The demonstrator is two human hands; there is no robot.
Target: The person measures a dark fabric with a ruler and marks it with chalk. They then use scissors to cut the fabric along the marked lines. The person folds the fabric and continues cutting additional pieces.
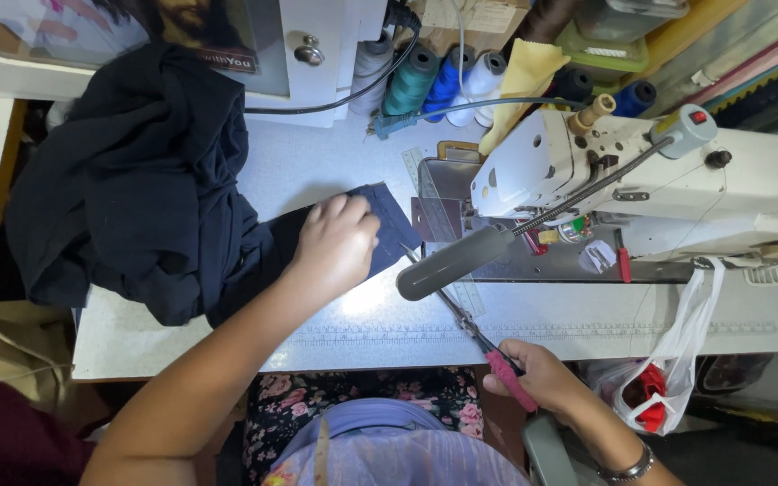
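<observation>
The left hand (335, 241) is laid flat, palm down with fingers loosely curled, on the dark navy fabric (137, 189), pinning its folded end to the desk (587, 319) just beside the sewing machine (641, 180). The right hand (542, 373) is closed around the pink handles of a pair of scissors (461, 315), whose long blades are angled up across the desk so that the tips sit right at the corner of the cloth, near the left fingers.

Risk is judged highest at those tips: with the fingers so close to the blade points, a slip could nick a finger or snag the cloth where no cut is wanted. The bulk of the fabric is heaped at the desk's left edge, and its weight could drag the pinned end out of line. The grey lamp head (447, 264) on its flexible arm hangs over the blades, and a knock there is possible.

Much is concealed. The cloth edge under the left palm cannot be seen, and whether the blades are parted or shut cannot be told, since the lamp head covers part of them. The needle area is masked by the machine head. The thread spools (443, 81) at the back are partly cut off, and the contents of the white plastic bag (668, 378) hanging at the desk's front are only glimpsed as something red.
</observation>
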